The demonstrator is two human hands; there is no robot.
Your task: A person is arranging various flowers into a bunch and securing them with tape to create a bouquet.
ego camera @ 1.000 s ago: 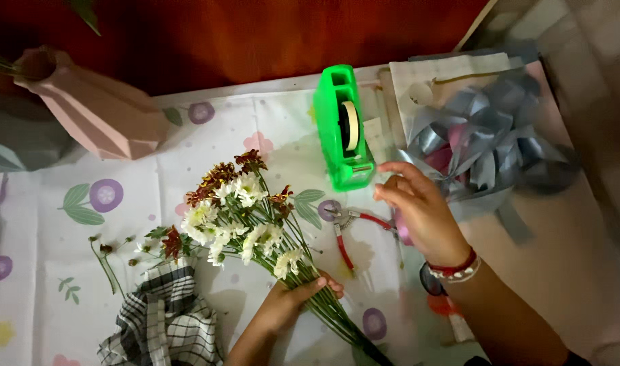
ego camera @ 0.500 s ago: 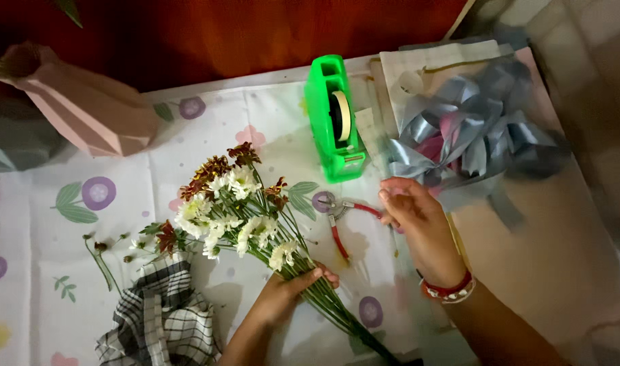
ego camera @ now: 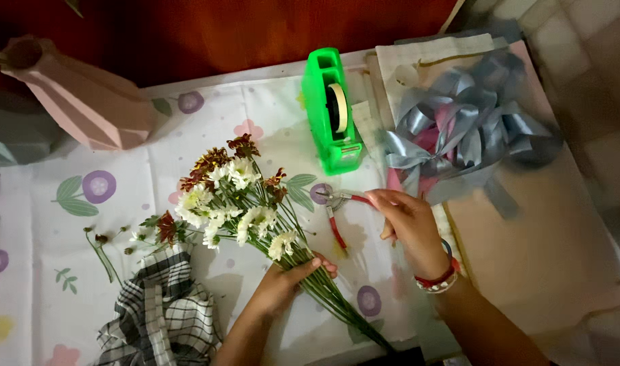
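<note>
Bouquet (ego camera: 245,207) lying mid-frame on the flowered cloth (ego camera: 120,156), left hand (ego camera: 283,285) clenched round its stems, right hand (ego camera: 408,227) gripping the red-handled pliers (ego camera: 337,207) just right of it, green tape dispenser (ego camera: 332,112) above, ribbon (ego camera: 459,129) upper right, checked rag (ego camera: 161,308) lower left

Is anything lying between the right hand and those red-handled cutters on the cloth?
Nothing visible. The right hand is already at the upper handle of the red-handled cutters; only bare cloth lies around them. The left hand holds the flower bunch, off to the side.
</note>
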